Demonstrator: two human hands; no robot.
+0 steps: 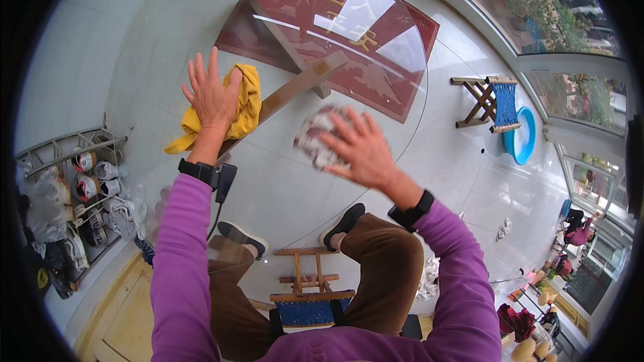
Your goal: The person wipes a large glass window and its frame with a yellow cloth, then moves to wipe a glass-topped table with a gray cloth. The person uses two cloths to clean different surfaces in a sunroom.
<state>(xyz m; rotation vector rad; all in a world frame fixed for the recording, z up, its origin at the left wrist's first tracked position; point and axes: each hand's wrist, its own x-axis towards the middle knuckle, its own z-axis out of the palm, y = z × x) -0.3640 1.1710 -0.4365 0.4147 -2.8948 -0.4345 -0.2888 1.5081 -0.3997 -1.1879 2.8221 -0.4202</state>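
Before me is a round clear glass tabletop (271,181), with the floor showing through it. My left hand (209,93) lies flat over a bunched yellow cloth (247,98) on the glass, fingers spread past the cloth's edge. A blurred, crumpled white-and-brown wad (314,143), paper or cloth, is under my right hand (362,148). The right fingers are stretched across it, blurred too. Beneath the glass, crossed wooden table legs (289,93) stand over a red floor mat (397,88) bearing yellow characters.
A folding stool (485,103) and a blue basin (526,138) stand right by the windows. Shoes crowd a metal rack (70,153) at left. Crumpled wads (503,230) lie on the floor. Between my legs is a blue-webbed stool (307,311). A person (578,231) sits far right.
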